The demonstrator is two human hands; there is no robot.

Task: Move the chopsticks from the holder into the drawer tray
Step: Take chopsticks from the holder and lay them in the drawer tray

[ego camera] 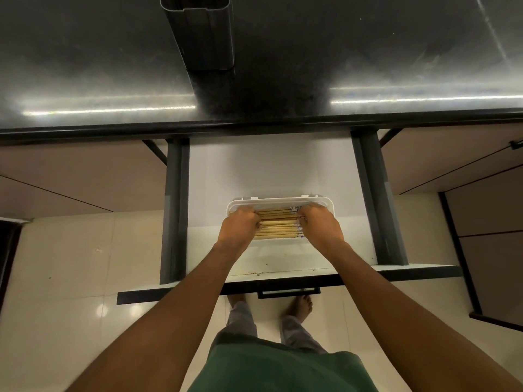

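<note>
Several wooden chopsticks (276, 224) with patterned ends lie side by side in a white tray (283, 200) inside the open drawer (268, 171). My left hand (239, 226) rests on the left ends of the chopsticks, its fingers curled over them. My right hand (319, 224) presses on their right, patterned ends, fingers curled too. The dark rectangular holder (203, 32) stands on the black countertop (85, 66) behind the drawer; I cannot see into it.
The drawer's white floor is bare around the tray. Its dark front panel with a black handle (288, 292) is pulled out toward me. Grey rails (174, 207) flank the drawer. Cabinet fronts stand left and right, and my feet are on the tiled floor below.
</note>
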